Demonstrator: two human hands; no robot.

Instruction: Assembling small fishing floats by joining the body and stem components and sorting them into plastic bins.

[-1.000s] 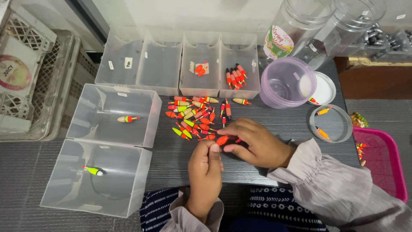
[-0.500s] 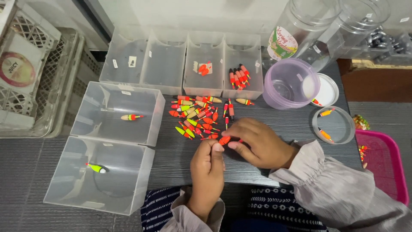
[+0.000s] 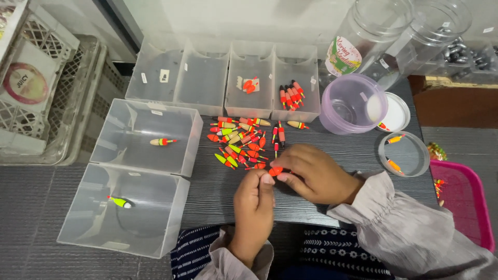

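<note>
Pinching a small orange-red float (image 3: 275,170) between you, your left hand (image 3: 254,199) and right hand (image 3: 314,173) meet over the dark bench (image 3: 332,155), just in front of your lap. Your left grip has thumb and fingertips pressed together on the float's near end; your right grip closes on its far side, the fingers curled over it, so the float sits right between the two grips and touches both. Just beyond your hands lies the loose pile of floats (image 3: 241,140), red, orange, yellow and green, close to the held one but apart from it. Left of you stand two clear boxes: the nearer box (image 3: 78,233) holds one green float (image 3: 120,201), the farther box (image 3: 119,155) one pale float (image 3: 162,141). Behind the pile runs a row of clear bins (image 3: 228,109), and a purple tub (image 3: 332,111) stands beyond your right hand.
</note>
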